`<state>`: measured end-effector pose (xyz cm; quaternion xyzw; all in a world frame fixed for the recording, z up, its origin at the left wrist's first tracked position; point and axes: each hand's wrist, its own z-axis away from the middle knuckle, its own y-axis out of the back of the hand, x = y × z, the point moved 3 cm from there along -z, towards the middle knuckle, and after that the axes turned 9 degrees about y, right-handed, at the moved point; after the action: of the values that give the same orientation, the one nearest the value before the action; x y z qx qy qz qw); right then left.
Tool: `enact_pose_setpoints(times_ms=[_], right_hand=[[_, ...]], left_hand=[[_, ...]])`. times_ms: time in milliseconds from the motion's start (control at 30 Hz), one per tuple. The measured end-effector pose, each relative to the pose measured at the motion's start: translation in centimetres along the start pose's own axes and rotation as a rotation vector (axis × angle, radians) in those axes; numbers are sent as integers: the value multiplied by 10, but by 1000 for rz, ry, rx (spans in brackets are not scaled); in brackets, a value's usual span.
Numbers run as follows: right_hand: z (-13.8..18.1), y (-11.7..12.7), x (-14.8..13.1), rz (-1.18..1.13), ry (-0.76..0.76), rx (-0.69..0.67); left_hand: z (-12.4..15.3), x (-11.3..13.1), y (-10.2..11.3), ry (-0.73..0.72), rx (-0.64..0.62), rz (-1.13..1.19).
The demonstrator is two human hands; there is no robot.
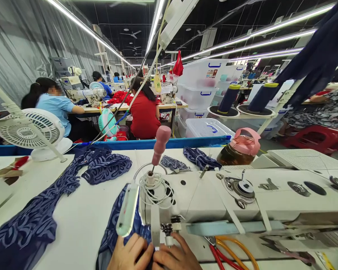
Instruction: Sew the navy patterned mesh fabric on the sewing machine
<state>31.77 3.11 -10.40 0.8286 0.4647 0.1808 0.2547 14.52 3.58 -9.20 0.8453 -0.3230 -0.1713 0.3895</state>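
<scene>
My left hand [131, 253] and my right hand [174, 257] meet at the bottom edge, right under the head of a white sewing machine [242, 198]. Both press on navy patterned fabric [116, 225] lying beneath the presser foot [167, 230]. The fingers are bent and rest on the cloth, pinching it at the needle. A small lamp [128, 210] hangs from the machine just above my left hand. More of the same navy fabric [30, 221] trails across the white table [81, 213] to the left.
Orange-handled scissors [230, 251] lie right of my right hand. A pink-lidded jug [240, 148], two navy thread cones [227, 99] and clear plastic bins [202, 84] stand behind the machine. A white fan [30, 131] stands at left. Other people sew at tables beyond.
</scene>
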Motion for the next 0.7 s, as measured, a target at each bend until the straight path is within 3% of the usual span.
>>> enact_pose_setpoints(times_ms=[267, 400, 533, 700], right_hand=[[-1, 4, 3, 72, 15, -52], [0, 9, 5, 100, -35, -39], [2, 6, 2, 50, 11, -94], [13, -8, 1, -9, -75, 10]], left_hand=[[-27, -2, 10, 23, 108, -17], [-17, -9, 4, 58, 44, 13], [-5, -13, 2, 162, -79, 124], [-8, -1, 7, 182, 29, 111]])
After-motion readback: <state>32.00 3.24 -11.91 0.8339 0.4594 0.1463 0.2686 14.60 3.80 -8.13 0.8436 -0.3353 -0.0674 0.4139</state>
